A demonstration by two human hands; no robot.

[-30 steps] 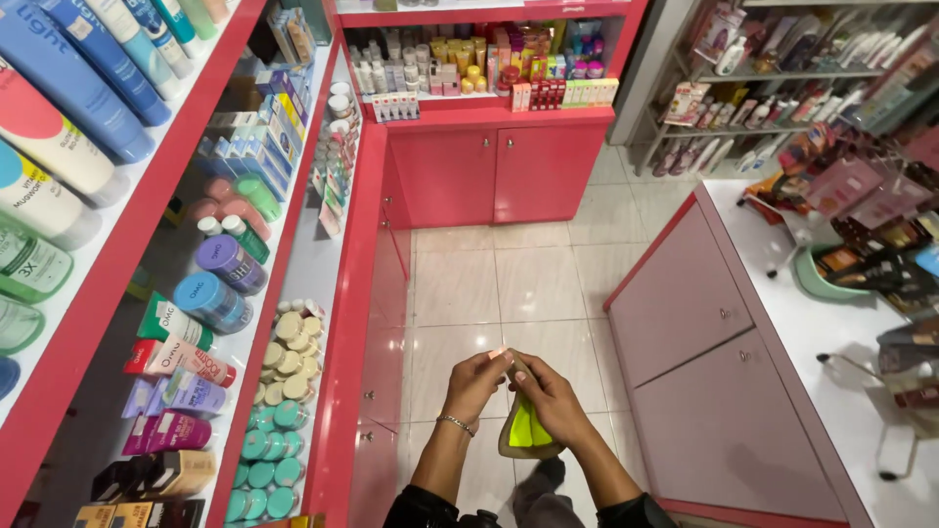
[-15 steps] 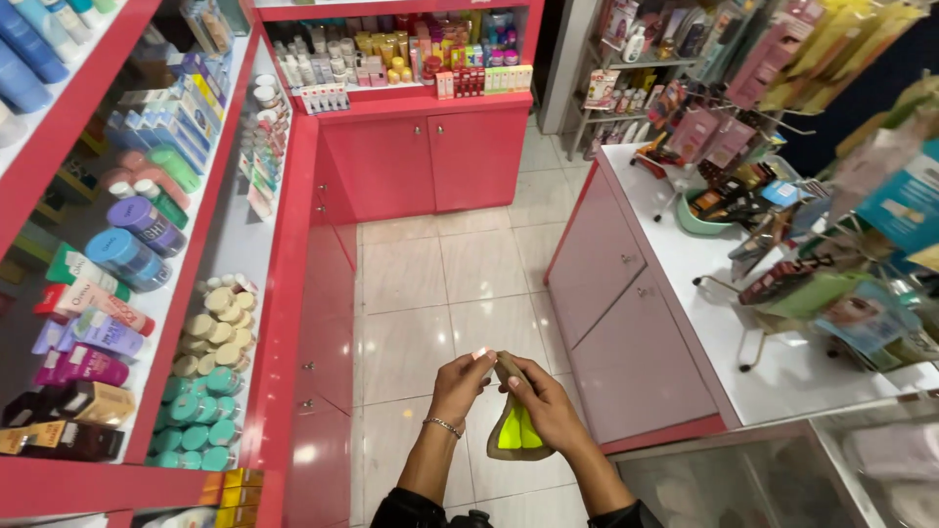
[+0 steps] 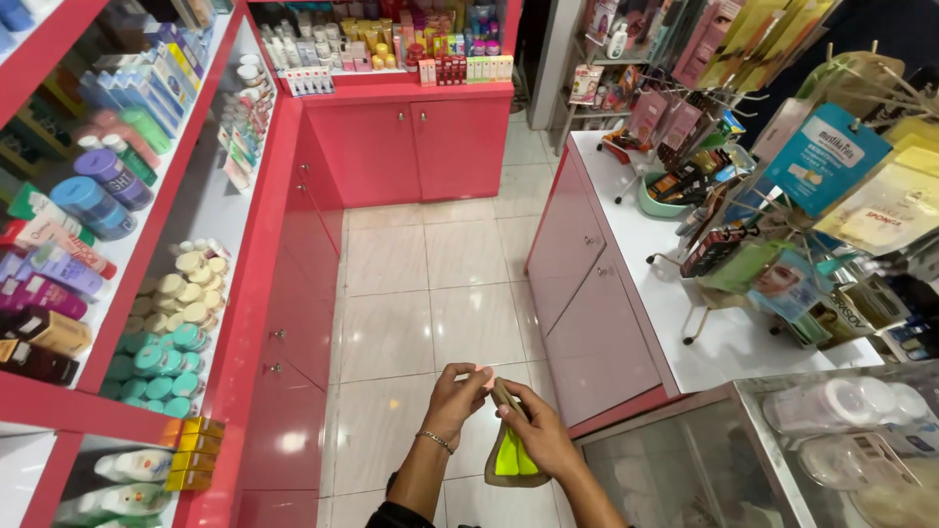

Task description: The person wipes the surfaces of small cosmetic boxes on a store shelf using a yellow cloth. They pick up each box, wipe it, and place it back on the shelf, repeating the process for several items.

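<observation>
Head view, both hands' fingers pinching small pouch, red shelves left, white counter right.

Shop aisle: shelving unit left, counter right, cabinets at far end. Jars on left shelf; display racks on counter. Both hands, left hand and right hand, over floor between them, pouch in grasp.
</observation>
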